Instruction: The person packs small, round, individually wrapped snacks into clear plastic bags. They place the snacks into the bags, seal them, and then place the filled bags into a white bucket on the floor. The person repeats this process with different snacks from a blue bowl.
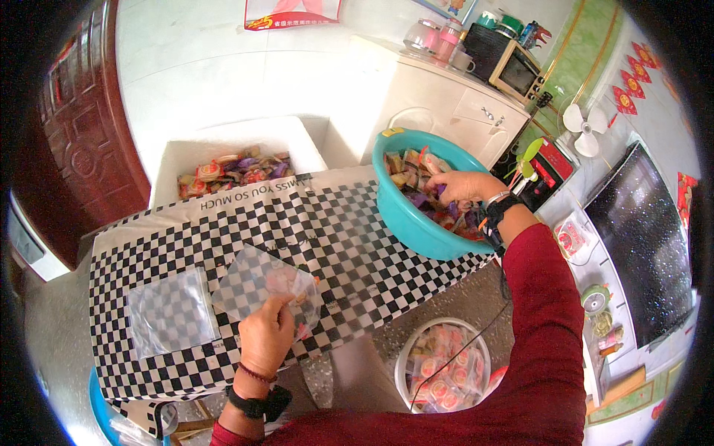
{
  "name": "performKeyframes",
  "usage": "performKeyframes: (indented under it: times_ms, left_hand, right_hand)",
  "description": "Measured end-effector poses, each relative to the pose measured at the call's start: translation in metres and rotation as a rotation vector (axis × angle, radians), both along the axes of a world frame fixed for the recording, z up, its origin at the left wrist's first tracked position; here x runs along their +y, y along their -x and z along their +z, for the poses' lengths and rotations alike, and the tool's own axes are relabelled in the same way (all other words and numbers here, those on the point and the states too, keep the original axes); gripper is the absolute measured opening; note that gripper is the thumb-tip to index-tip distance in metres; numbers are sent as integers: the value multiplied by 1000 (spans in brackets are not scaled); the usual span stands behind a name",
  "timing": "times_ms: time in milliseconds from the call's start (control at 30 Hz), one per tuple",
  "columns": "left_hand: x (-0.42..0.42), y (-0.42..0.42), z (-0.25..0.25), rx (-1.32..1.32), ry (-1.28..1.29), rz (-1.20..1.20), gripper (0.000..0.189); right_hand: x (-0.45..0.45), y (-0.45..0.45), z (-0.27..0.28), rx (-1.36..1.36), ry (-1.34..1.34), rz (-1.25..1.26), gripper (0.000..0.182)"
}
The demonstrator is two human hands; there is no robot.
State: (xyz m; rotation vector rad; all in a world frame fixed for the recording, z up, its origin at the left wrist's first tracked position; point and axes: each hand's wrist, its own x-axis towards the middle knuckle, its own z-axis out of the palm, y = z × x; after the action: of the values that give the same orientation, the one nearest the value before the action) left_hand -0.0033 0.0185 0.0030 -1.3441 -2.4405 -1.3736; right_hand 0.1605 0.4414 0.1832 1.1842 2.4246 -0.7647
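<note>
My left hand (266,334) pinches the edge of a clear plastic bag (240,279) above the checkered tablecloth (357,234); small reddish items show through the bag near my fingers. On the cloth to its left lies a flat stack of clear plastic bags (170,312). My right hand (466,187) reaches into a teal plastic basin (418,234) at the table's right end, among small wrapped packets (413,161). Its fingertips are partly hidden by the packets, so whether they grip one cannot be told.
Behind the table, a white foam box (167,161) holds more wrapped packets. Near my body on the floor, a white bucket (400,362) holds filled clear bags, with a dark cable crossing over it. A cabinet (429,95) stands beyond the basin; a television (641,245) is at right.
</note>
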Motion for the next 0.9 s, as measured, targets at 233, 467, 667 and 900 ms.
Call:
performKeyframes:
  times_ms: [233,467,667,900]
  left_hand:
    - [-1,0,4,-16,10,-24,15]
    - [-3,2,0,-41,-27,-29,17]
    - [-2,2,2,-54,-16,-46,19]
    - [-3,5,1,-90,-64,-54,18]
  right_hand:
    - [-13,-11,7,174,86,-21,55]
    - [-8,-14,5,253,-27,46,61]
    - [12,-23,-4,268,-37,1,67]
    - [-3,-21,5,376,-79,12,60]
